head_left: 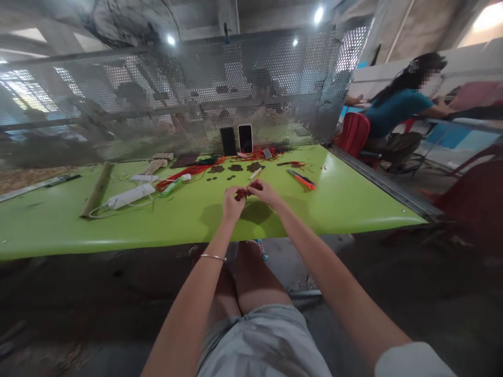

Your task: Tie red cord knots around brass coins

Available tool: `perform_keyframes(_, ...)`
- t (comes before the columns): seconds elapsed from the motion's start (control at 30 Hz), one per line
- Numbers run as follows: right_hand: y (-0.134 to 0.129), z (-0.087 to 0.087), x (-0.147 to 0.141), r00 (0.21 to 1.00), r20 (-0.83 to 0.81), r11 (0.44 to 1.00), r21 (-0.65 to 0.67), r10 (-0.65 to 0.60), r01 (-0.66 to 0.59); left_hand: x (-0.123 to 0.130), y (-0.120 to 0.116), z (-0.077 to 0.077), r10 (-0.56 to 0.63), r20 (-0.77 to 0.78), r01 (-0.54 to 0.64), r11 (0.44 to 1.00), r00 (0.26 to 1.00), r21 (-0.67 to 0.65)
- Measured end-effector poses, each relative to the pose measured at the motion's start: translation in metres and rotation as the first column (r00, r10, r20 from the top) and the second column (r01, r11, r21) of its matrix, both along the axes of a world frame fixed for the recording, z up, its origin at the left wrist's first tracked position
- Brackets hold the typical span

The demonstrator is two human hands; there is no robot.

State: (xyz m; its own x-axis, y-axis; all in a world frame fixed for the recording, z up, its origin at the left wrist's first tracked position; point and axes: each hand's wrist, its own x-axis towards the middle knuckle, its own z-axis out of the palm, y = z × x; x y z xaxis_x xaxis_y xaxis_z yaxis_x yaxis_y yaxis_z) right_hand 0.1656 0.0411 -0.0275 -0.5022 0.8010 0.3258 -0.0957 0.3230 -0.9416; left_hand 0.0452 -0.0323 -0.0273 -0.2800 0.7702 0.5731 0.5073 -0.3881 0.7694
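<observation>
In the head view, a small dark red piece (241, 195) is up between the two hands, just over the near part of the green table (346, 209). It lies right at the fingertips: to the right of the left hand (233, 204) and to the left of the right hand (266, 192). Most of it sits against the left fingers, so that hand is the nearer. It seems to run sideways from one hand to the other, though it is too small to be sure of its long axis.

The left fingers are curled in and pinched on the piece; the right thumb and fingers are drawn together at its right end, with little gap showing. Both forearms reach forward and slant inward, the wrists low over the table. Beyond the hands lie flat dark shapes (236, 167) and red cord (186, 170) — an orange cutter (302, 179) is off to the right.
</observation>
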Motion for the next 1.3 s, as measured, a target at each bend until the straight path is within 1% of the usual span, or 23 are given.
perform_keyframes(0.13, 0.001, 0.000, -0.001, 0.998, -0.049, 0.999, -0.033, -0.026, 0.024, 0.001, 0.001, 0.000, -0.070, 0.047, 0.072, 0.996, 0.996, -0.043)
perform_keyframes(0.27, 0.001, 0.003, 0.000, 0.993, -0.095, 0.997, -0.041, -0.065, 0.061, 0.000, 0.000, 0.001, -0.139, 0.125, 0.154, 0.981, 0.982, -0.119)
perform_keyframes(0.4, 0.000, 0.002, 0.000, 0.993, -0.103, 0.998, -0.019, -0.062, 0.061, -0.002, 0.002, 0.000, -0.164, 0.193, 0.201, 0.962, 0.967, -0.187)
perform_keyframes(0.57, 0.001, 0.001, 0.001, 0.996, -0.067, 0.998, 0.031, -0.054, 0.056, -0.005, 0.009, -0.003, -0.195, 0.274, 0.255, 0.945, 0.942, -0.205)
perform_keyframes(0.63, 0.000, 0.002, 0.001, 0.998, -0.040, 0.998, 0.052, -0.045, 0.047, -0.006, 0.011, -0.004, -0.202, 0.304, 0.271, 0.940, 0.931, -0.207)
perform_keyframes(0.73, -0.002, 0.003, 0.002, 0.999, 0.018, 0.996, 0.090, -0.031, 0.029, -0.010, 0.012, -0.006, -0.185, 0.344, 0.264, 0.944, 0.921, -0.197)
perform_keyframes(0.93, -0.002, -0.001, -0.001, 0.979, 0.198, 0.979, 0.201, -0.050, 0.009, -0.014, 0.010, -0.008, -0.140, 0.423, 0.234, 0.955, 0.895, -0.181)
perform_keyframes(1.13, -0.013, -0.007, -0.004, 0.934, 0.343, 0.927, 0.372, -0.102, -0.036, -0.016, 0.008, -0.004, -0.151, 0.461, 0.247, 0.956, 0.874, -0.156)
perform_keyframes(1.3, -0.025, -0.012, -0.008, 0.890, 0.443, 0.885, 0.451, -0.109, -0.115, -0.019, 0.008, -0.003, -0.160, 0.471, 0.237, 0.966, 0.868, -0.109)
